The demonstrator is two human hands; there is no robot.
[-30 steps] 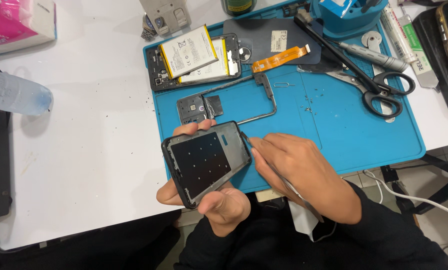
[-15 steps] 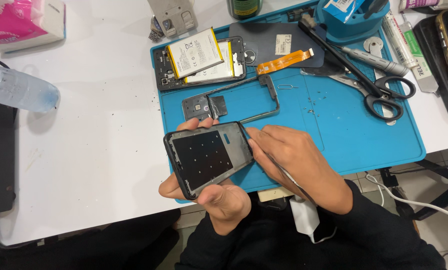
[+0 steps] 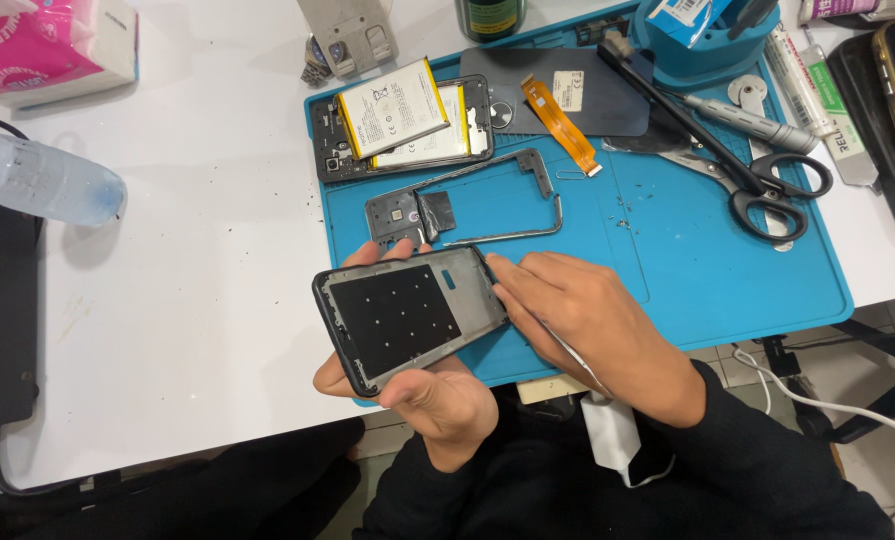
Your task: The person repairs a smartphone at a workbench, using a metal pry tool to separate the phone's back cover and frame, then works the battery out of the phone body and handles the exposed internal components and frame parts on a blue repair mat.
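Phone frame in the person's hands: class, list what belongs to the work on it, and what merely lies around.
In use:
left hand
phone frame
right hand
thin tool

Lying about:
scissors
opened phone with battery
orange flex cable
plastic bottle
blue mat

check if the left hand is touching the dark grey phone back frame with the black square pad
Touching: the head view shows the left hand gripping the dark grey phone back frame from below, fingers wrapped around its edges.

Left hand cupped palm-up; right hand apparently pinching.
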